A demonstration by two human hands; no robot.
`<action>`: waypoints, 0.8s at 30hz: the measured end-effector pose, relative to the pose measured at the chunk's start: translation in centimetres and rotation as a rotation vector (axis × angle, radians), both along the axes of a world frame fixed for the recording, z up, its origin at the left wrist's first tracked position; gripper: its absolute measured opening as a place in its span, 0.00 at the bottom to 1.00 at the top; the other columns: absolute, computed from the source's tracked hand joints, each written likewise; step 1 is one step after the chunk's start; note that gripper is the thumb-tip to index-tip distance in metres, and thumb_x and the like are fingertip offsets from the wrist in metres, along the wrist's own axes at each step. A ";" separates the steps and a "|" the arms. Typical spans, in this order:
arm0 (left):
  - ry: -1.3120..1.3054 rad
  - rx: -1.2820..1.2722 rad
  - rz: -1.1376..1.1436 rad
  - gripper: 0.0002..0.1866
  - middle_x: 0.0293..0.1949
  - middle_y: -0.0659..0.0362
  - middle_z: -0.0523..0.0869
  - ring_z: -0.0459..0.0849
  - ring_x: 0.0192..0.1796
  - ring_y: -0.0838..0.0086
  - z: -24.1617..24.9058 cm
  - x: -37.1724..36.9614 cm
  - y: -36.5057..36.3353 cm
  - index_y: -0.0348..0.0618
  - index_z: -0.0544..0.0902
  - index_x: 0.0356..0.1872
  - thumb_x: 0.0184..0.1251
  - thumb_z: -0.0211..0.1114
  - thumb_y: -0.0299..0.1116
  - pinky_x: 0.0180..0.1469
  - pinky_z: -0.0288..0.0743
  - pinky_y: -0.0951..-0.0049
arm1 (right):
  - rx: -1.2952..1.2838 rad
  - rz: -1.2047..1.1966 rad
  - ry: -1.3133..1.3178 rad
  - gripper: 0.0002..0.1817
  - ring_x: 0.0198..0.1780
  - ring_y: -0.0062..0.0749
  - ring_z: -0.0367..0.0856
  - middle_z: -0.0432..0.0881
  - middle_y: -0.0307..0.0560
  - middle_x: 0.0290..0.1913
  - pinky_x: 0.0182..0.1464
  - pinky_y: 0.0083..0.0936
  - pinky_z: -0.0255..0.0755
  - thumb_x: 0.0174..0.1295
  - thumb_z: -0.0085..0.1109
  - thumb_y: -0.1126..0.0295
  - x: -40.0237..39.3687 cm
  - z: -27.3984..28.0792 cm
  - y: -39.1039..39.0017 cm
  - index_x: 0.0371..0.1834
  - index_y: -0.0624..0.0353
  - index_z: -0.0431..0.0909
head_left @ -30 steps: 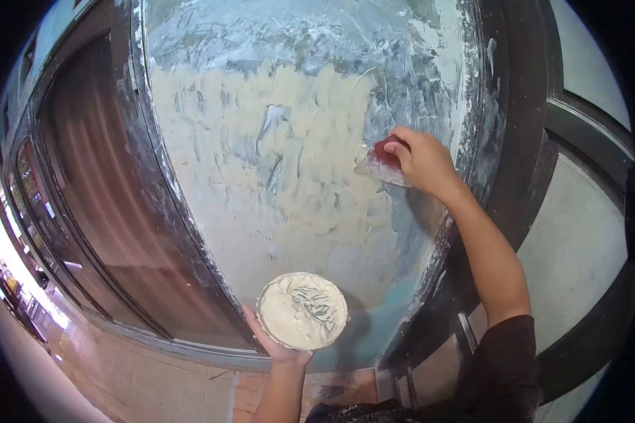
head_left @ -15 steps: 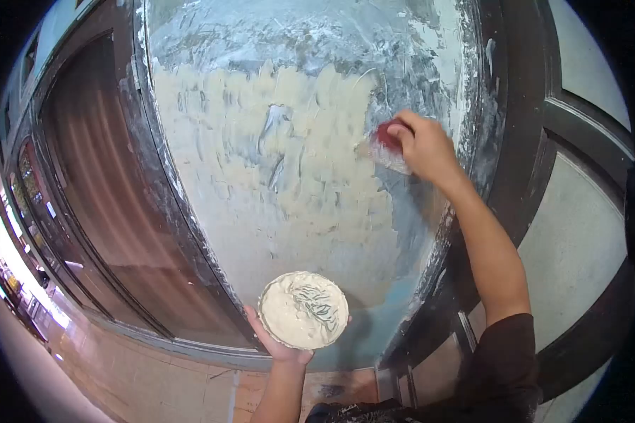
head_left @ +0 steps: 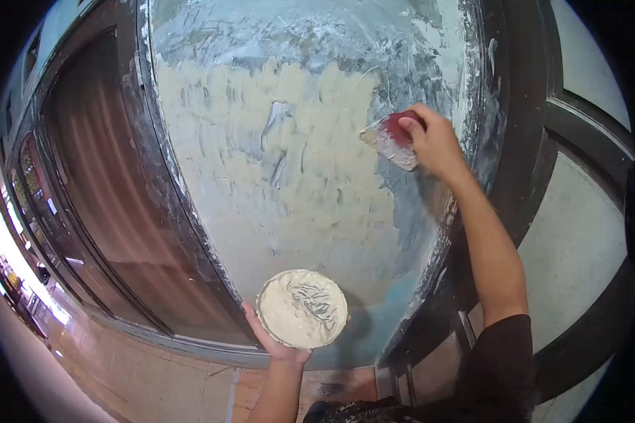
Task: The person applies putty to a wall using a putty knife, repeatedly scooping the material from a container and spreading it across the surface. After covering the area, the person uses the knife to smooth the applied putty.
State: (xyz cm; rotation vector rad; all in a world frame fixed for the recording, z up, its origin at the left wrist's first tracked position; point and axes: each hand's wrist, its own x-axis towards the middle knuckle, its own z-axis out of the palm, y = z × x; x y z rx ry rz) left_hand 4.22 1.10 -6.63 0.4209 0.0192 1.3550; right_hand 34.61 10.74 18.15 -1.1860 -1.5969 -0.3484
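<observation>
My right hand point(head_left: 436, 143) grips a red putty scraper point(head_left: 402, 127) whose lower blade is smeared with pale putty. The blade is at the wall panel point(head_left: 402, 225), along the right edge of a cream putty coat point(head_left: 324, 134); whether it touches cannot be made out. Low in front of the panel, my left hand point(head_left: 282, 347) holds up a round bowl point(head_left: 261, 319) from below and the side. Cream putty point(head_left: 293, 310) fills the bowl, with scraped streaks at its upper right. Most fingers of that hand are hidden behind the bowl.
Dark frame posts point(head_left: 183, 190) splashed with white border the panel. To the left stands a framed brown glass panel point(head_left: 99, 176); to the right is a dark door frame with pale panels point(head_left: 578, 240). Below lies a tiled floor point(head_left: 162, 377).
My right hand has shifted slightly right and up with the scraper, which has turned so more of its smeared blade shows. The left hand and bowl have barely moved.
</observation>
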 end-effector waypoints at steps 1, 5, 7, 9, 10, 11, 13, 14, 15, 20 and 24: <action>0.019 0.019 -0.010 0.54 0.70 0.44 0.74 0.78 0.64 0.39 0.1 -0.1 0.0 0.44 0.65 0.76 0.65 0.38 0.82 0.57 0.75 0.22 | 0.010 -0.008 0.013 0.11 0.42 0.59 0.84 0.87 0.57 0.38 0.44 0.42 0.75 0.70 0.62 0.62 0.3 0.0 -0.5 0.47 0.57 0.82; -0.011 0.035 -0.010 0.54 0.70 0.44 0.74 0.78 0.64 0.39 0.1 -0.3 -0.2 0.45 0.66 0.76 0.65 0.39 0.82 0.55 0.74 0.19 | -0.218 -0.011 -0.177 0.11 0.43 0.59 0.84 0.87 0.57 0.38 0.44 0.43 0.75 0.70 0.61 0.62 0.2 -2.0 -2.2 0.47 0.55 0.82; -0.003 0.023 -0.008 0.54 0.69 0.44 0.75 0.79 0.63 0.37 0.0 -0.2 -0.1 0.45 0.68 0.75 0.64 0.40 0.83 0.54 0.74 0.18 | -0.160 -0.096 -0.241 0.10 0.43 0.58 0.84 0.87 0.57 0.39 0.44 0.44 0.75 0.70 0.61 0.62 -0.2 -3.5 -1.7 0.47 0.55 0.83; 0.006 0.029 -0.003 0.54 0.70 0.45 0.73 0.78 0.65 0.40 -0.1 -0.1 -0.1 0.45 0.66 0.76 0.66 0.38 0.82 0.57 0.75 0.21 | -0.210 -0.187 -0.279 0.10 0.44 0.58 0.84 0.87 0.56 0.39 0.44 0.46 0.75 0.70 0.61 0.61 -0.4 -2.6 -1.5 0.46 0.55 0.83; 0.010 0.031 0.002 0.53 0.71 0.46 0.73 0.77 0.66 0.41 -0.1 -0.1 0.0 0.45 0.65 0.76 0.66 0.38 0.82 0.58 0.75 0.23 | -0.209 -0.187 -0.279 0.10 0.44 0.58 0.84 0.87 0.56 0.39 0.44 0.46 0.75 0.70 0.61 0.61 -0.2 -1.5 -1.4 0.46 0.55 0.83; 0.046 0.017 0.013 0.53 0.70 0.44 0.75 0.79 0.63 0.37 -0.3 0.0 0.2 0.46 0.68 0.75 0.65 0.39 0.82 0.55 0.73 0.17 | -0.155 -0.148 -0.194 0.10 0.43 0.57 0.84 0.87 0.56 0.39 0.44 0.45 0.75 0.70 0.61 0.62 0.2 -0.6 -1.3 0.46 0.55 0.83; 0.058 0.016 0.032 0.53 0.70 0.44 0.75 0.78 0.64 0.37 -0.8 -0.1 0.4 0.46 0.68 0.75 0.65 0.40 0.82 0.55 0.73 0.16 | -0.076 -0.056 -0.062 0.10 0.42 0.56 0.85 0.86 0.56 0.38 0.44 0.42 0.75 0.70 0.61 0.63 1.0 0.7 -1.3 0.46 0.56 0.83; 0.068 0.017 0.049 0.53 0.70 0.44 0.74 0.78 0.64 0.37 -1.0 -0.1 0.5 0.46 0.68 0.75 0.65 0.40 0.83 0.54 0.73 0.16 | -0.047 -0.004 -0.016 0.10 0.41 0.55 0.85 0.86 0.56 0.37 0.44 0.40 0.75 0.70 0.62 0.63 1.6 1.0 -1.3 0.46 0.57 0.83; 0.069 0.018 0.050 0.53 0.70 0.44 0.74 0.78 0.64 0.37 -0.8 -0.2 0.5 0.46 0.68 0.75 0.65 0.40 0.83 0.54 0.73 0.16 | -0.021 0.022 -0.047 0.10 0.39 0.54 0.84 0.86 0.56 0.37 0.43 0.37 0.75 0.69 0.63 0.65 2.0 0.9 -1.4 0.46 0.58 0.83; 0.002 0.010 0.010 0.53 0.69 0.44 0.75 0.78 0.64 0.37 -0.6 -0.4 0.1 0.46 0.69 0.75 0.65 0.39 0.83 0.55 0.73 0.17 | -0.278 -0.060 -0.216 0.11 0.43 0.57 0.85 0.87 0.55 0.40 0.45 0.42 0.76 0.70 0.61 0.61 -0.1 -1.9 -1.8 0.46 0.55 0.84; 0.033 -0.032 0.052 0.54 0.69 0.44 0.75 0.78 0.64 0.38 -1.1 -0.2 0.7 0.46 0.69 0.75 0.65 0.39 0.83 0.55 0.73 0.17 | -0.199 -0.179 -0.238 0.13 0.45 0.59 0.85 0.88 0.54 0.41 0.48 0.43 0.77 0.70 0.62 0.59 -0.9 -0.3 -1.1 0.48 0.53 0.84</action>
